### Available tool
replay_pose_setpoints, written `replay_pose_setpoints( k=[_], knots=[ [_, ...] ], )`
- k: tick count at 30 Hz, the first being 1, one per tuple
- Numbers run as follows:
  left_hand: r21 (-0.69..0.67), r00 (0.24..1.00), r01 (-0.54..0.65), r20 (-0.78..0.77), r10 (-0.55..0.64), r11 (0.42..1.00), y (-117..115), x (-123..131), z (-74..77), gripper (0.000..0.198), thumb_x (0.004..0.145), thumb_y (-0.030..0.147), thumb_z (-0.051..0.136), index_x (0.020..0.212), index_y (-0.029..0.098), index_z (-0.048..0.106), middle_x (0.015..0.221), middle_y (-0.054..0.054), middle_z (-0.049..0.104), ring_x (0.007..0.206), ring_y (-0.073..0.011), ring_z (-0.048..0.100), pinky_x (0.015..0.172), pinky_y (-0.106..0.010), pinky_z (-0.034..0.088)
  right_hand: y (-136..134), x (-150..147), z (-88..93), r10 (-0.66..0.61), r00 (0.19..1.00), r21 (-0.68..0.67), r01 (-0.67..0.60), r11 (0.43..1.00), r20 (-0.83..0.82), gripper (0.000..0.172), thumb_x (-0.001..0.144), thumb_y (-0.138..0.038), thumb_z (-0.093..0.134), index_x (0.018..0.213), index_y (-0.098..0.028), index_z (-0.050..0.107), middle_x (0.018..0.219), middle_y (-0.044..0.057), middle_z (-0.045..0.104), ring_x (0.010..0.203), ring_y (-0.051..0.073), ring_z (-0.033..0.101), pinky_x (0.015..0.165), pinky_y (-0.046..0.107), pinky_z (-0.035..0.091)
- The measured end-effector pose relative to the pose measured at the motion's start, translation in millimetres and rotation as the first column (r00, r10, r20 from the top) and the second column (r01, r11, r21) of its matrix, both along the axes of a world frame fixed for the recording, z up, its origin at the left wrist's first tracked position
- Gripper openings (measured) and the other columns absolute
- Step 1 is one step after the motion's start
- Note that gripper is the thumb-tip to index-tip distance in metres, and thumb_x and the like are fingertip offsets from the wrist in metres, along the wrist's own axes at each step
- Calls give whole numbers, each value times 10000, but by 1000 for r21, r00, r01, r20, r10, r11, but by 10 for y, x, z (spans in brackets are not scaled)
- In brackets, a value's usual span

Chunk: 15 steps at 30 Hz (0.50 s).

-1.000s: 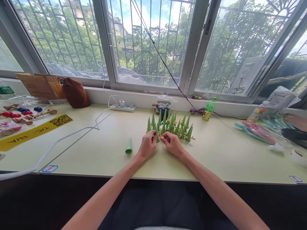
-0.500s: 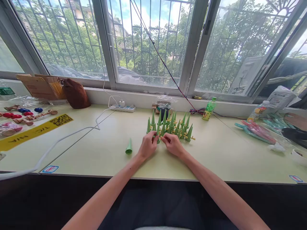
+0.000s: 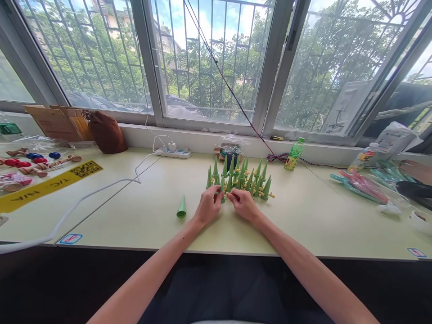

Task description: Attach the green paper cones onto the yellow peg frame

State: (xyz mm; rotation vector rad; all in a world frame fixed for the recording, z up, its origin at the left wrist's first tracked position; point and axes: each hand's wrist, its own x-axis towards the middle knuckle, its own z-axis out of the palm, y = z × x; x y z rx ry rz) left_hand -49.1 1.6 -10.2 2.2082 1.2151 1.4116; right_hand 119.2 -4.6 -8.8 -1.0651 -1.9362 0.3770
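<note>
My left hand (image 3: 209,204) is closed around a green plastic cone (image 3: 222,183), which stands point up at the front of a group. Close beside it, my right hand (image 3: 243,203) pinches a small yellow piece (image 3: 227,195) against the cone's right side; the fingers hide most of that piece. Behind both hands stand several more upright green cones (image 3: 264,172), some with yellow pieces (image 3: 272,195) sticking out sideways. Apart from the group, left of my left hand, one loose green cone (image 3: 181,209) shows its hollow base toward me.
A white cable (image 3: 101,183) crosses the table on the left, near a power strip (image 3: 173,153). Wooden toys with coloured balls (image 3: 37,159) and a brown pouch (image 3: 106,132) lie beyond. A green bottle (image 3: 294,154) stands at the back; plastic bags (image 3: 364,185) lie right.
</note>
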Motion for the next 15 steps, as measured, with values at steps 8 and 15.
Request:
replay_pose_setpoints(
  k=[8,15],
  knots=[
    [-22,1000,4,16,-4,1000,1,13,11,183,916,322,497,966,163,572,865,-53,664,612,-136,618,550,-245,471,5,-6,-5,-24,1000,9,24,1000,-18,383,938,-422,432,637,-186,450,545,-40,392,519,101,315,516,236,257],
    [-18,1000,10,11,-10,1000,-9,18,23,195,917,329,493,980,161,572,890,-61,666,630,-136,621,555,-246,484,-13,-16,26,-49,996,10,50,999,-71,400,953,-444,409,656,-183,473,548,-45,399,513,97,324,515,233,268]
  ],
)
